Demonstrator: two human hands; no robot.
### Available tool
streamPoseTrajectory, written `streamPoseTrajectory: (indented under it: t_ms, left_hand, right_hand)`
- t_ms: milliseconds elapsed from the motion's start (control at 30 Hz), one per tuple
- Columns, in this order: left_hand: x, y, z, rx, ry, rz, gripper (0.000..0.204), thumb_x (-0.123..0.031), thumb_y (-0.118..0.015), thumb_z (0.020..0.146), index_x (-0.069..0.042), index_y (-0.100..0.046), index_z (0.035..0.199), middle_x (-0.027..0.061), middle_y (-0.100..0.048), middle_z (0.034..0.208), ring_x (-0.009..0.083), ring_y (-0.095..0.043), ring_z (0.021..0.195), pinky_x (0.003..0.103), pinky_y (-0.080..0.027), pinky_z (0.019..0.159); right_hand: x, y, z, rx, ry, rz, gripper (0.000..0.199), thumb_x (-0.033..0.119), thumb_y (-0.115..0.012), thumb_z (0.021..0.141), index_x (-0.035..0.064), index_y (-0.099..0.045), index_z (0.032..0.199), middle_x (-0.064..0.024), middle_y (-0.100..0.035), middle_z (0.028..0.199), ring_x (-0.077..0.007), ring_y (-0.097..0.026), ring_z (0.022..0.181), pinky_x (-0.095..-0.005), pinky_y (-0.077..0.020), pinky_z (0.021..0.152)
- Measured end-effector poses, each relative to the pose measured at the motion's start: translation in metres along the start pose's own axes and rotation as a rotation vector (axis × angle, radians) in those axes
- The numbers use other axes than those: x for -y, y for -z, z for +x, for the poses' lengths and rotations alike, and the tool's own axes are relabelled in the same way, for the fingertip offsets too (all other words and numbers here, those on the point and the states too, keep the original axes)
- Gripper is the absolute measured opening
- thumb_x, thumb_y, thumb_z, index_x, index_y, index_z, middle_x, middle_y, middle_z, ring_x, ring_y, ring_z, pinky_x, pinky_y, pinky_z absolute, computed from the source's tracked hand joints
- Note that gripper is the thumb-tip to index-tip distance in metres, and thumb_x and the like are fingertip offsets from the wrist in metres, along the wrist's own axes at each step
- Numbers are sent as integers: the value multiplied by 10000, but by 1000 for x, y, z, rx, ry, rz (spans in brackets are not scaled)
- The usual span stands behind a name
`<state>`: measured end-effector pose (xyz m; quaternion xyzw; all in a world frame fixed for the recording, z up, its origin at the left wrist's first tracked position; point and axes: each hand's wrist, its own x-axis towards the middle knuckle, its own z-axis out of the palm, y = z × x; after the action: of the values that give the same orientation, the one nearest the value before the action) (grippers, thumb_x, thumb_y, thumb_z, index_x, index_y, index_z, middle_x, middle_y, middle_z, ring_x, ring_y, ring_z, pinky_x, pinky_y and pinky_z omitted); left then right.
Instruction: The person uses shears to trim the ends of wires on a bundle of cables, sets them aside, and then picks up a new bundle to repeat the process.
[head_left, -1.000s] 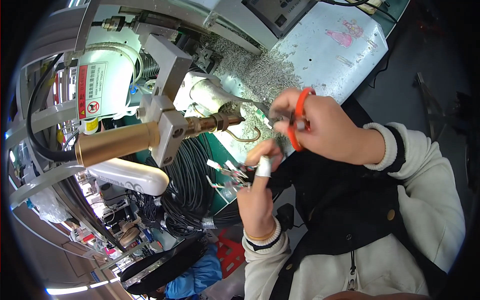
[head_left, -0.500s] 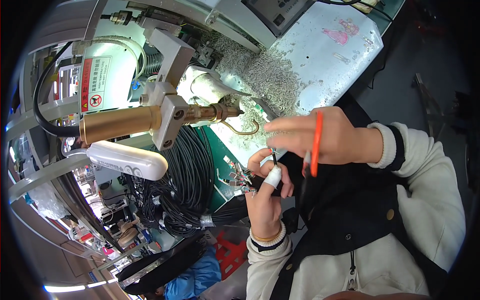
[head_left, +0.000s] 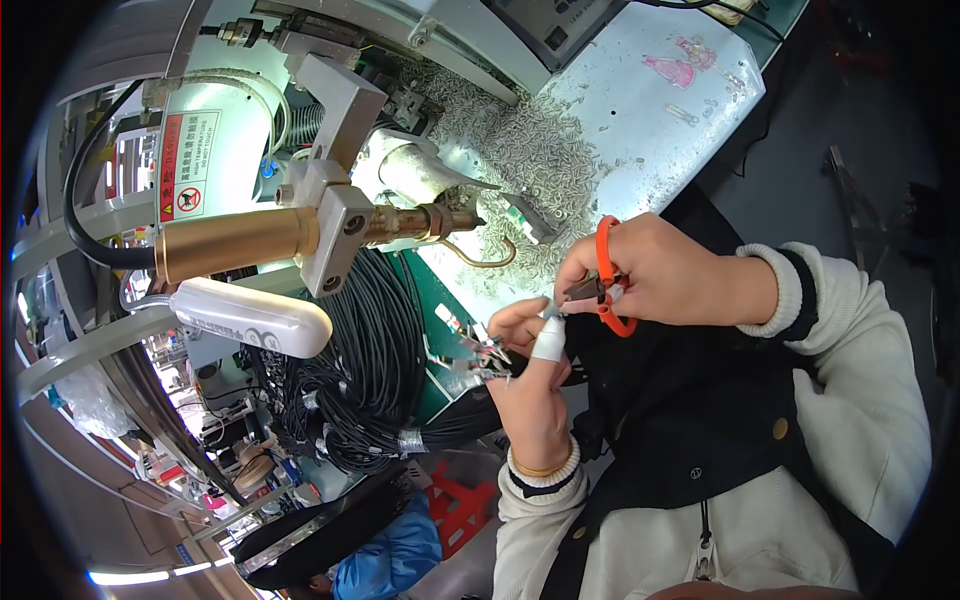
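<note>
My left hand [head_left: 533,405] is closed, its thumb wrapped in white tape, and pinches the end of a black cable that is mostly hidden by the fingers. Beside its fingers sticks out a cluster of cable ends [head_left: 480,352] with small metal connectors and coloured wires. My right hand [head_left: 665,275] grips small orange-handled cutters [head_left: 605,250]. Their dark metal jaws point at the left thumb and forefinger, and the right fingertips meet the left ones there. Whether the jaws touch the cable cannot be made out.
A brass-coloured soldering head [head_left: 240,245] on a metal bracket stands left of my hands, with a white lamp [head_left: 255,320] below it. Small metal pieces [head_left: 540,150] cover the bench behind. Coiled black cables [head_left: 370,370] lie left. A person in blue [head_left: 390,560] sits lower left.
My right hand has brought the cutters round from hanging below the palm to the left fingertips. The left hand has tilted slightly, and the cable ends have shifted a little left.
</note>
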<state>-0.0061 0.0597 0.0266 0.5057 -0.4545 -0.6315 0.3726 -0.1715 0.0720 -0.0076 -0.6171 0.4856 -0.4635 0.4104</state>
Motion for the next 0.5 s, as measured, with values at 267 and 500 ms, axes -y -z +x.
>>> streamPoseTrajectory:
  t_ms: [267,500]
  left_hand:
    - [12,-9,2,-54,-35,35,136,3,-598,762,9,-532,881,-8,-502,680,35,-428,565,163,-305,489]
    - [20,-16,-3,-93,-463,314,165,22,-622,747,18,-541,890,49,-549,757,88,-512,654,201,-408,612]
  right_hand:
    - [1,-17,-9,-247,299,-315,138,38,-608,723,24,-514,824,-90,-573,726,-236,-576,582,-286,-442,531]
    - [4,-20,-12,-168,0,-84,164,-57,-520,695,21,-465,828,-94,-571,745,-275,-579,634,-306,-452,555]
